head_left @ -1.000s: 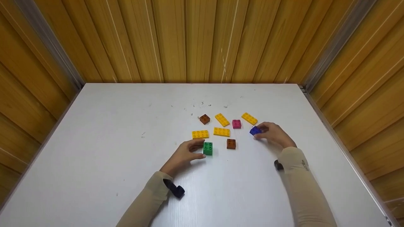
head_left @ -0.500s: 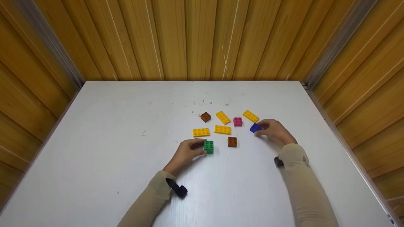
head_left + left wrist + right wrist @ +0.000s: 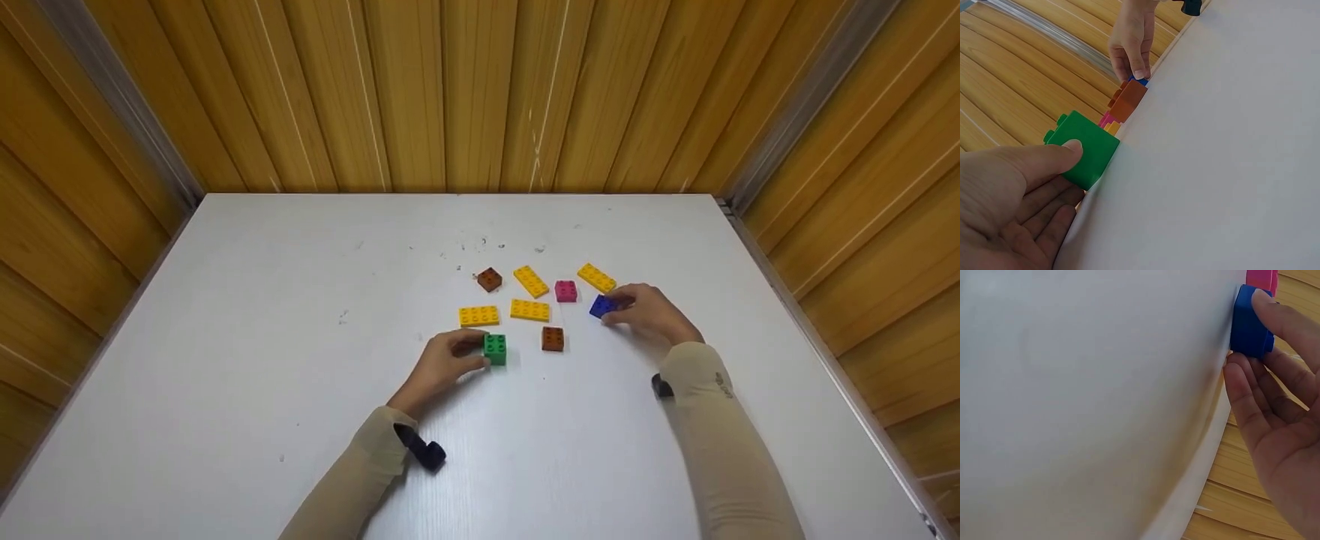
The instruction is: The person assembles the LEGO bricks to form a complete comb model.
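My left hand (image 3: pixel 444 365) holds a green building brick (image 3: pixel 495 349) upright on the white table, its thumb lying flat on one face in the left wrist view. The fingers reach around the far side of the green brick (image 3: pixel 1086 147). To the right, my right hand (image 3: pixel 651 311) pinches a blue building brick (image 3: pixel 601 306) between thumb and fingers. In the right wrist view the thumb presses one side of the blue brick (image 3: pixel 1249 323), and the other fingertips sit below it. A magenta brick (image 3: pixel 566 291) lies just left of the blue one.
Between and beyond the hands, several flat yellow bricks (image 3: pixel 530 310) lie scattered on the white table (image 3: pixel 300 300). One brown brick (image 3: pixel 553 339) is right of the green one, and another brown brick (image 3: pixel 490 280) lies farther back. Wood-patterned walls (image 3: pixel 480 90) enclose the table.
The blue brick has shifted slightly left in my right hand and turned a little. My left hand and the green brick stay almost still; the head view has moved slightly.
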Motion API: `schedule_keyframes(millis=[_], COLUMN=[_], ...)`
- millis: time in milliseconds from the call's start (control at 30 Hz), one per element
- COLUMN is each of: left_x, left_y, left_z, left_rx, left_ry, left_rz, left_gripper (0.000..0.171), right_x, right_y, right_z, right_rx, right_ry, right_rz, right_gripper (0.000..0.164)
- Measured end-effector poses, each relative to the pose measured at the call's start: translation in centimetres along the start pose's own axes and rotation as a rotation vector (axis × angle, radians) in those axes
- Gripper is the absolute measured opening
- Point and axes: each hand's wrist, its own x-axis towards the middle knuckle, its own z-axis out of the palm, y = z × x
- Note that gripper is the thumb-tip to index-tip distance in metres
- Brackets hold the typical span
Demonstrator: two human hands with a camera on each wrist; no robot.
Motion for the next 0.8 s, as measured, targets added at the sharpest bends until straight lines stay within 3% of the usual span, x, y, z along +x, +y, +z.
schedule_keyframes(millis=[333, 567, 800], left_x=[0.1, 0.2, 0.0], left_y=[-0.2, -0.2, 0.0], left_z=[-0.1, -0.1, -0.1], left_rx=[-0.042, -0.021, 0.000], left_ry=[0.004, 0.004, -0.004], left_rz=[0.027, 0.040, 0.023], left_gripper=[0.041, 0.041, 0.042], right_x=[0.1, 0.0, -0.2], right_y=[-0.7, -1.4, -2.2], right_z=[0.1, -0.1, 0.0], right_rx=[-0.011, -0.022, -0.018], right_ry=[0.002, -0.003, -0.017], right_rz=[-0.080, -0.131, -0.128], right_gripper=[0.060, 0.058, 0.056])
